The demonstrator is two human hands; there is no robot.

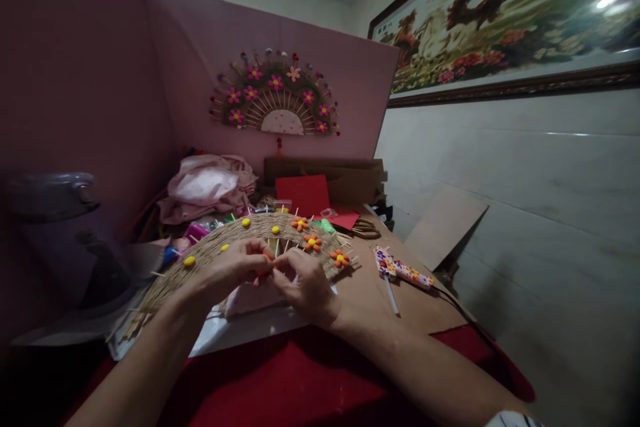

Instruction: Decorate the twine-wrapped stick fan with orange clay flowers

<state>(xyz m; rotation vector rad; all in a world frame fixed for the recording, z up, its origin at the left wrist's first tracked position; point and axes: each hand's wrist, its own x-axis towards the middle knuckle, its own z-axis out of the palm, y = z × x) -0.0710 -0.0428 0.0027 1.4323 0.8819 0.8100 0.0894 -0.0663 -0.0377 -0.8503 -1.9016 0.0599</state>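
Two hands meet: my left hand (245,261) pinches a small orange piece (269,257), perhaps clay; my right hand (304,282), fingertips together, adjoins it above the tan twine-covered fan (260,223), lying long axis left-to-right, arch pointing away.

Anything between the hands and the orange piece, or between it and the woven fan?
Nothing visible. The left hand pinches the orange piece, with the right hand close beside it. Nothing shows between it and the woven fan, though the hands hide part of that space. The glue gun lies off to the right.
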